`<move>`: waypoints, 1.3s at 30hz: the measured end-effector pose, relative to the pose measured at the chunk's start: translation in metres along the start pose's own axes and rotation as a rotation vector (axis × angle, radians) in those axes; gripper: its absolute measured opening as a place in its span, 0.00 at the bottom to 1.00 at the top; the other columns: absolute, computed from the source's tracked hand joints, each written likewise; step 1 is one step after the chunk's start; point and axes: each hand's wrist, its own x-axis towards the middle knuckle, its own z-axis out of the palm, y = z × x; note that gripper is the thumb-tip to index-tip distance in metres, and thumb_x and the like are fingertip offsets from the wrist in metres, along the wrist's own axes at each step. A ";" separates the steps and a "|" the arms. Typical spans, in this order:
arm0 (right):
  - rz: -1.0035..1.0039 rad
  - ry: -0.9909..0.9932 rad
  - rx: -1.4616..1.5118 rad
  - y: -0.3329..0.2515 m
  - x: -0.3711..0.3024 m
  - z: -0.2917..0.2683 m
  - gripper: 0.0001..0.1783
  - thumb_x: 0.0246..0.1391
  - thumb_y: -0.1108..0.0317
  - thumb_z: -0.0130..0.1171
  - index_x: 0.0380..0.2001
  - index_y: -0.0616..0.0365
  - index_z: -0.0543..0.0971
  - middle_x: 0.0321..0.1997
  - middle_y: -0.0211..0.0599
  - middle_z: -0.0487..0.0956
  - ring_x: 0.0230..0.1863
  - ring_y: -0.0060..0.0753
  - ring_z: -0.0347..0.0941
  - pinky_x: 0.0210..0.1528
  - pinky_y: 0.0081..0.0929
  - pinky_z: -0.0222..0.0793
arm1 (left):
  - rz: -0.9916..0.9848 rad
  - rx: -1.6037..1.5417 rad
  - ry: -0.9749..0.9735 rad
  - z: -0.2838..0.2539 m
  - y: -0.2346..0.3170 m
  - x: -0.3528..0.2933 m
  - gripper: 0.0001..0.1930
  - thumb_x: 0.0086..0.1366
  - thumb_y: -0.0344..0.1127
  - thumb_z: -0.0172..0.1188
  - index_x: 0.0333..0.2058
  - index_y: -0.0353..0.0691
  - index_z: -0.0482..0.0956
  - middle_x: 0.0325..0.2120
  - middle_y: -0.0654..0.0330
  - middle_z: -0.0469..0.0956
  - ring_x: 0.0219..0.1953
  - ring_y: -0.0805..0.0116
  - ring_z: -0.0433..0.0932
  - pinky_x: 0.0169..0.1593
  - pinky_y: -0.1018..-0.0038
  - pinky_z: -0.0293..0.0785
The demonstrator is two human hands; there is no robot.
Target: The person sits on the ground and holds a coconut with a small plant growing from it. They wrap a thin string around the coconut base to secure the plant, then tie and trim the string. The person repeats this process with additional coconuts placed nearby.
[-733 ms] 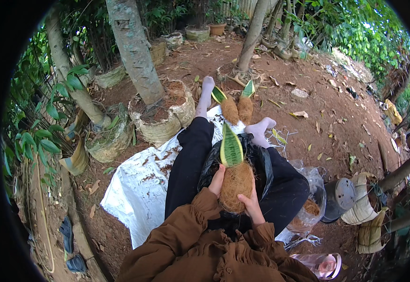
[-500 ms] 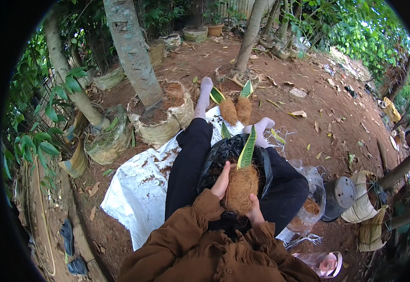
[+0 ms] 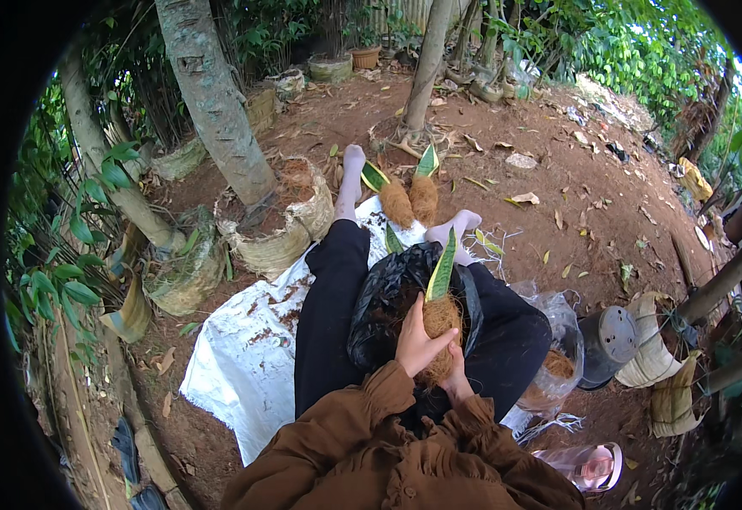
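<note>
Between my hands is a snake plant cutting [image 3: 441,327], its base wrapped in a ball of brown coconut fibre and one yellow-edged green leaf pointing up and away. My left hand [image 3: 420,340] lies along the ball's left side, its thumb across the front and fingers near the leaf's base. From below and the right, my right hand [image 3: 456,378] grips the lower end, its fingers partly hidden. Under the ball, a black plastic bag [image 3: 371,310] sits open in my lap, with dark loose material inside. Two more fibre-wrapped snake plants [image 3: 409,202] lie between my feet.
A white sack [image 3: 239,340] with brown crumbs is spread under my legs. At right are a clear plastic bag [image 3: 558,348] of fibre, a black pot [image 3: 607,347] and a clear container [image 3: 588,467]. A tree in a sack planter [image 3: 277,238] stands left.
My left hand has shifted across the front of the fibre ball, and the cutting is turned so the ball looks narrower. My whole view has swung slightly to the right.
</note>
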 end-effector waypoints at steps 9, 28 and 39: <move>0.062 -0.083 -0.003 0.007 0.007 -0.008 0.37 0.58 0.50 0.55 0.65 0.55 0.60 0.62 0.43 0.69 0.60 0.43 0.69 0.62 0.43 0.67 | 0.054 -0.316 0.052 -0.002 -0.037 0.000 0.44 0.52 0.36 0.73 0.63 0.30 0.57 0.55 0.47 0.69 0.57 0.58 0.70 0.59 0.66 0.67; -0.789 0.425 -1.602 -0.078 0.006 0.134 0.16 0.58 0.57 0.59 0.45 0.53 0.79 0.48 0.40 0.76 0.50 0.44 0.68 0.54 0.44 0.56 | -0.302 -1.551 -0.303 -0.055 -0.058 -0.005 0.32 0.67 0.48 0.49 0.65 0.38 0.57 0.60 0.48 0.67 0.59 0.53 0.71 0.61 0.55 0.69; -0.263 -0.164 -1.122 -0.061 0.048 0.116 0.31 0.71 0.54 0.36 0.68 0.66 0.55 0.68 0.51 0.64 0.68 0.39 0.60 0.68 0.31 0.54 | -0.310 -1.500 -0.199 -0.049 -0.060 -0.008 0.32 0.62 0.34 0.55 0.64 0.37 0.57 0.55 0.49 0.70 0.56 0.57 0.74 0.57 0.60 0.74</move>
